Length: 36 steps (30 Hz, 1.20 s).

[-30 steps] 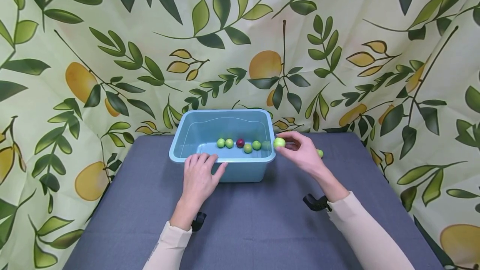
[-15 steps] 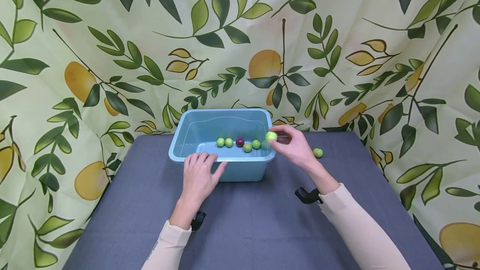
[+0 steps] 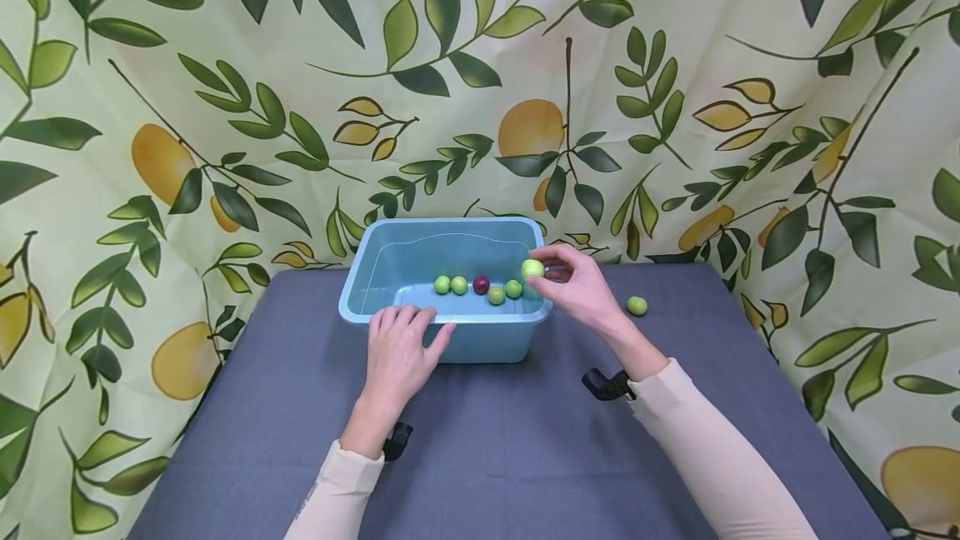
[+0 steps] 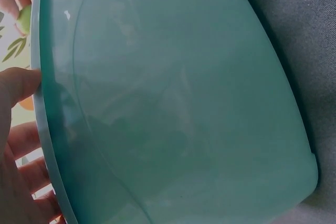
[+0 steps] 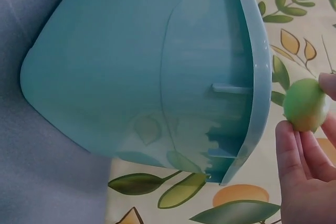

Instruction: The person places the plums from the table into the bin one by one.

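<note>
A light blue plastic bin (image 3: 444,343) stands toward the back of the table. My left hand (image 3: 397,354) rests on its front rim, fingers reaching over to the inner side; in the left wrist view the thumb (image 4: 23,83) touches the rim and the fingertips are hidden behind it. My right hand (image 3: 577,286) pinches a small round green fruit (image 3: 532,268) between thumb and fingers, above the bin's right rim. The right wrist view shows this green fruit (image 5: 305,104) just beyond the rim. Inside the bin lie several green fruits (image 3: 458,285) and one dark red fruit (image 3: 481,284).
Another green fruit (image 3: 637,306) lies on the table to the right of my right hand. A dark blue-grey cloth covers the table (image 3: 495,457). Behind and at both sides hangs a leaf-and-fruit patterned curtain (image 3: 450,123), close to the bin's back.
My right hand has moved left and slightly up with the green fruit, from beside the bin to over its right rim. The fruit on the table has come into full view. The left hand stays put.
</note>
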Tool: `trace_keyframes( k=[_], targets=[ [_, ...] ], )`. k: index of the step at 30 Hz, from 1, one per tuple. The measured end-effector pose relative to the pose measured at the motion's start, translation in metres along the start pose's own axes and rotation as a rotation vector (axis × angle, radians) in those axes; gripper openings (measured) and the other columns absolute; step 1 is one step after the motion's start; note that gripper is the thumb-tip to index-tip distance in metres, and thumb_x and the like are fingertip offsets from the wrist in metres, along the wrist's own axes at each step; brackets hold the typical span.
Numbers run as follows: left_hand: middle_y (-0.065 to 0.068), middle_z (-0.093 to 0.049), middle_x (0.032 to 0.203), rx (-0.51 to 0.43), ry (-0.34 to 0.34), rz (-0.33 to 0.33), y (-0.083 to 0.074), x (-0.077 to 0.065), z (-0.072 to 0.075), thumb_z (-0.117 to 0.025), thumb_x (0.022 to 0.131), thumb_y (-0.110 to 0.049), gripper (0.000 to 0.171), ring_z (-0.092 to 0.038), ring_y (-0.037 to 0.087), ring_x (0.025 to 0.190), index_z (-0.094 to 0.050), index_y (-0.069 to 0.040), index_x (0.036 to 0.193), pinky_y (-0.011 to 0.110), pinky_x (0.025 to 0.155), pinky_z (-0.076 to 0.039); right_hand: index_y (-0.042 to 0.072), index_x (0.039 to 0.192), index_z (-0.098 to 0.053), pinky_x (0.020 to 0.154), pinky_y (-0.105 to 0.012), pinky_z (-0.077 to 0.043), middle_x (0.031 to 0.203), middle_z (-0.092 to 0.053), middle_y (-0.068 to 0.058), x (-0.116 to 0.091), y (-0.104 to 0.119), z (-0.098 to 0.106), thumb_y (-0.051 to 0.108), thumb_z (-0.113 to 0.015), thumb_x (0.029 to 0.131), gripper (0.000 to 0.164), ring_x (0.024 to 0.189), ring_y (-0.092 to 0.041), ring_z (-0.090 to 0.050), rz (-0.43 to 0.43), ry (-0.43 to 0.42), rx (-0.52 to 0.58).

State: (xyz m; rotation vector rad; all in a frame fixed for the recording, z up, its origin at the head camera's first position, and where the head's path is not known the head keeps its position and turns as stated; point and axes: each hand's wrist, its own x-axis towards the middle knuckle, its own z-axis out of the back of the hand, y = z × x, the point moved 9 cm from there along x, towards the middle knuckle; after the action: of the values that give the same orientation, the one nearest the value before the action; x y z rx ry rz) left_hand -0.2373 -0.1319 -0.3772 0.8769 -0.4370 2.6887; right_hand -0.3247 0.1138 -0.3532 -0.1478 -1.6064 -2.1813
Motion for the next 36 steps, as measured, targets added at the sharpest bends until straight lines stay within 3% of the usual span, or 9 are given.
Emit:
trace_keyframes(
  k=[12, 25, 32, 36],
  targets=[
    [0.012, -0.071, 0.102, 0.002, 0.006, 0.008, 0.000, 0.000, 0.000, -0.074, 0.093, -0.039, 0.035, -0.059, 0.034, 0.098, -0.077, -0.008, 0.110, 0.052, 0.095, -0.042, 0.001, 0.124, -0.067, 0.096, -0.032, -0.052, 0.118, -0.066, -0.013, -0.002, 0.005, 0.005, 0.012, -0.077, 0.091, 0.036, 0.106, -0.026, -0.066, 0.006, -0.020, -0.022],
    [0.012, -0.071, 0.102, 0.008, -0.003, 0.004, 0.000, 0.001, 0.000, -0.074, 0.093, -0.038, 0.035, -0.058, 0.034, 0.098, -0.077, -0.008, 0.110, 0.052, 0.094, -0.043, 0.000, 0.119, -0.070, 0.094, -0.041, -0.053, 0.113, -0.066, -0.016, -0.002, 0.008, 0.019, 0.010, -0.074, 0.092, 0.028, 0.098, -0.025, -0.067, 0.066, -0.044, -0.171],
    [0.013, -0.072, 0.102, 0.007, 0.001, 0.007, 0.000, 0.000, -0.001, -0.074, 0.093, -0.038, 0.035, -0.059, 0.034, 0.098, -0.077, -0.007, 0.110, 0.052, 0.095, -0.043, -0.001, 0.118, -0.070, 0.095, -0.052, -0.052, 0.114, -0.066, -0.017, -0.002, 0.010, 0.026, 0.010, -0.071, 0.093, 0.027, 0.099, -0.030, -0.068, 0.087, -0.033, -0.230],
    [0.013, -0.072, 0.102, 0.005, 0.003, 0.009, 0.000, 0.000, 0.000, -0.074, 0.093, -0.038, 0.036, -0.059, 0.034, 0.098, -0.077, -0.007, 0.110, 0.052, 0.095, -0.043, 0.001, 0.118, -0.070, 0.093, -0.049, -0.054, 0.115, -0.066, -0.015, -0.002, 0.009, 0.030, 0.011, -0.070, 0.094, 0.026, 0.099, -0.029, -0.068, 0.084, -0.033, -0.290]
  ],
)
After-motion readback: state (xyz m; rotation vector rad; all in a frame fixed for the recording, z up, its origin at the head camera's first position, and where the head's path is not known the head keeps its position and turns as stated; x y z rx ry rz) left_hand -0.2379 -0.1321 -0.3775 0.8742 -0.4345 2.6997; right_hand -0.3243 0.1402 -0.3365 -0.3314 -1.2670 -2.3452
